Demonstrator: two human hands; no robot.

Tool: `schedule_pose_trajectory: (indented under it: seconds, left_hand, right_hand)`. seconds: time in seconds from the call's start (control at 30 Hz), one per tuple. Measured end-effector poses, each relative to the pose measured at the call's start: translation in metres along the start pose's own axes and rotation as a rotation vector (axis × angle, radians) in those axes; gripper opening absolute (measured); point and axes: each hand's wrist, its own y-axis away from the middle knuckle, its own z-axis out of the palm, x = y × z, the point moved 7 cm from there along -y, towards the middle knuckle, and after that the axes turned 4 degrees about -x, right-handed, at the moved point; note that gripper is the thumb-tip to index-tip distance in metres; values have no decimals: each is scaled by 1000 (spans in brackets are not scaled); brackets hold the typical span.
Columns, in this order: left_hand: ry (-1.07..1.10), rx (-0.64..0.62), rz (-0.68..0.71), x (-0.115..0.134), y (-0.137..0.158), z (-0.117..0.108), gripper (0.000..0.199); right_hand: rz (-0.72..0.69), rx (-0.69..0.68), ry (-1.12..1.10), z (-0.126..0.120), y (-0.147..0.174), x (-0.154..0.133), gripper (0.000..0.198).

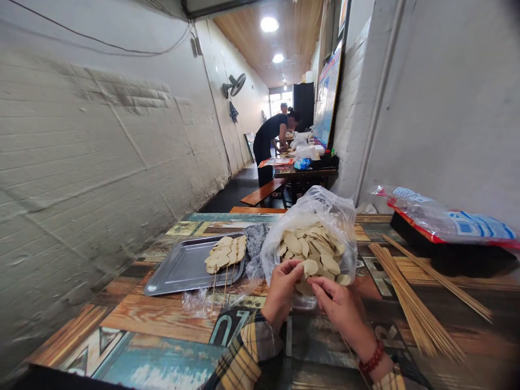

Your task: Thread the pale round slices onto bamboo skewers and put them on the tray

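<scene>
Carefully now, I work right over the near edge of the plastic bag (pixel 325 205), my landmark on this table. My left hand (pixel 286 287) has thumb and finger closed narrowly on one pale slice (pixel 311 267), just in front of the heap in the bag. My right hand (pixel 340 307) pinches a thin skewer (pixel 354 358) near its upper end, the rest trailing back under my palm towards me. Whether the tip is through the slice I cannot tell; my fingertips hide that spot.

To do this well, I think I should grip the slice by its edge, with my left fingertips out of the point's line. A short hold near the tip ought to stop so slim a stick from bending, and a slow push through the middle should spare the slice a tear. Working above the bag seems wise too, since anything dropped would likely land back among the slices (pixel 314 241).

The slice itself is cream-beige, flat, thin and roundish to oval, with a dull, smooth face. Its fellows in the bag look alike, some lapped, some tilted on edge; I'd judge them soft and pliant. Left of the bag, a grey metal tray (pixel 179 268) bears loaded skewers (pixel 227 252), their slices overlapping in rows and bare stick ends reaching over the rim. Right of the bag lies a fanned bundle of bare sticks (pixel 410 295).
</scene>
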Motion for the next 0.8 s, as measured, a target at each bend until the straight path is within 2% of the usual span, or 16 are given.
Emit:
schedule_pose_trajectory:
  seconds: [0.13,0.43,0.8]
  left_hand:
    - [11,7,-2,-1,0,-1,32]
    - [-127,24,76,14,5,3,25]
    - [-191,30,103,13,3,2,24]
  right_hand:
    - [12,-7,-13,1,0,0,41]
    - [-3,8,26,-1,1,-6,41]
    - [-45,28,51,-3,1,-8,40]
